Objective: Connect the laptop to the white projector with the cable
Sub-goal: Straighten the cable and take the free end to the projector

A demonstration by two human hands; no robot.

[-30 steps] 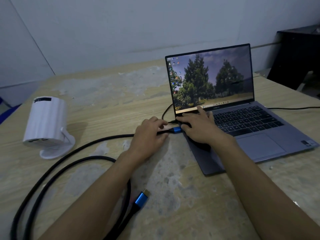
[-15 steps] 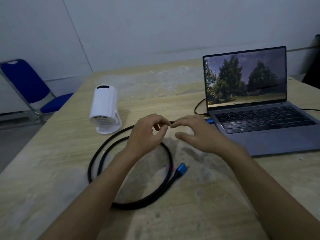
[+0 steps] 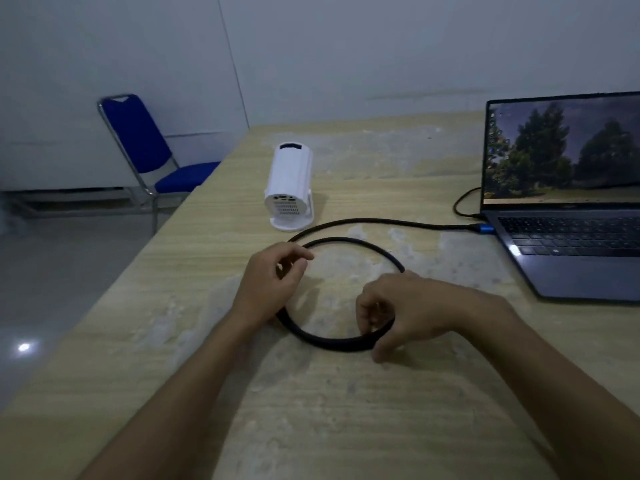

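Observation:
The white projector (image 3: 289, 181) stands on the wooden table (image 3: 311, 410), its port side facing me. An open laptop (image 3: 571, 258) sits at the right. The black cable (image 3: 381, 221) has its blue plug (image 3: 484, 229) in the laptop's left side and lies in a loop in front of me. My left hand (image 3: 273, 282) is curled over the loop's left side; a grip cannot be made out. My right hand (image 3: 415, 306) closes its fingers on the loop's lower right part. The cable's free end is hidden under that hand.
A thin black cord (image 3: 460, 202) curves into the laptop's left rear. A blue chair (image 3: 149, 147) stands on the floor beyond the table's left edge. A grey wall runs behind the table.
My view has swung left, with the laptop now at the right edge. Both hands left the plugged-in end and dropped to the loop; the right hand now covers the free blue plug.

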